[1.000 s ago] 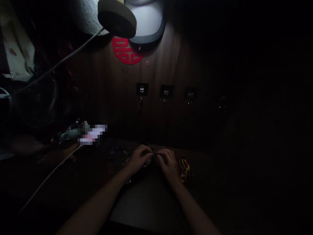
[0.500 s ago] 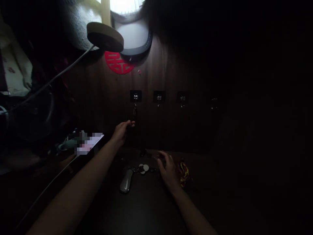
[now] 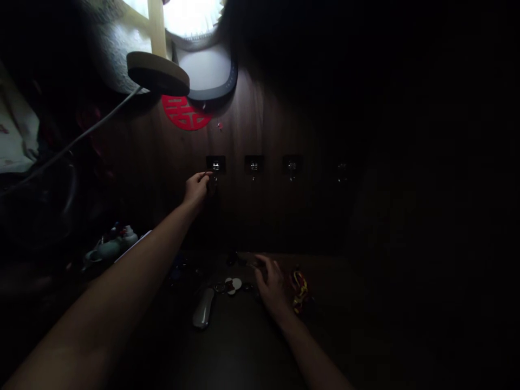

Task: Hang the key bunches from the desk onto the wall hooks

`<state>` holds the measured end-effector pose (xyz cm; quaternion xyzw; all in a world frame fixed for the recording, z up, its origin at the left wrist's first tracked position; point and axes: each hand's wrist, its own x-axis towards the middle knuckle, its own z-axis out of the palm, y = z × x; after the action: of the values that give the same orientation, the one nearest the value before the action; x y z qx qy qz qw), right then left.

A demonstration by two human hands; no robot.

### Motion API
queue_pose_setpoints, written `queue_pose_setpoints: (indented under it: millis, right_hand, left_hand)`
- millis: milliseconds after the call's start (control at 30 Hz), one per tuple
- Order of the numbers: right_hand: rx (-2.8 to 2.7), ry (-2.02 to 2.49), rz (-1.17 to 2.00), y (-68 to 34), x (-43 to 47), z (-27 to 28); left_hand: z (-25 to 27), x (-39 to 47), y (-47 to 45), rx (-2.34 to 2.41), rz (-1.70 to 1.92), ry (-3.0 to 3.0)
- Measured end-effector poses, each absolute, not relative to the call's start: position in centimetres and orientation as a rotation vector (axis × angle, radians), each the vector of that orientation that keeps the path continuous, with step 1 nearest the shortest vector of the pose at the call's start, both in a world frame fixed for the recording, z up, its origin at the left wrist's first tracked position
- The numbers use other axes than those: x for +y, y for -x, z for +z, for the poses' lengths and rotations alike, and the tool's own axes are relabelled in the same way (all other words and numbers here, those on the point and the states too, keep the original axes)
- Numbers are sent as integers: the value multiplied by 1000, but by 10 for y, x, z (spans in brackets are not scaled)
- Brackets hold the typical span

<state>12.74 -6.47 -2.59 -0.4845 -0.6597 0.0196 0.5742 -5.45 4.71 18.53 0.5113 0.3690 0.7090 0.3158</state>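
Note:
My left hand (image 3: 197, 187) reaches up to the leftmost wall hook (image 3: 215, 164). Its thumb and fingers are pinched together at the hook; a small dark item seems to be at the fingertips, too dim to name. My right hand (image 3: 271, 284) rests low over the dark tabletop, thumb and fingers apart, its fingertips beside a thin metallic object (image 3: 251, 265). Left of it lies a white flower-shaped charm (image 3: 233, 285) joined to rings, near a glossy grey oblong fob (image 3: 203, 309). A red and yellow cord bundle (image 3: 299, 290) lies just right of my right hand.
More hooks, a second (image 3: 254, 165) and third (image 3: 292, 164), continue along the wood wall. Above are a red round paper cut-out (image 3: 187, 115), a lamp base (image 3: 158, 73) with a white cable, and a bright light. Small bottles (image 3: 129, 236) stand at left. The right side is dark.
My left hand has risen from below the leftmost hook to the hook itself. My right hand stays over the tabletop. The whole view has shifted slightly.

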Motion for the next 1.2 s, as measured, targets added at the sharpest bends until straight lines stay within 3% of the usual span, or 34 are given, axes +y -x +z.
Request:
queue_pose_setpoints:
  millis: [333,900,1200]
  right_hand:
    - [-1551,1167,35,-128,-66,-25]
    - [-1573,1193,8,-129,-65,-27]
    - [-1604,1210,33,-129,-62,-30]
  left_hand:
    - [181,50,57,1297,1982,-1933]
    - [140,51,56,1306,1952,-1696]
    - [68,28,71,1239,1769,-1535]
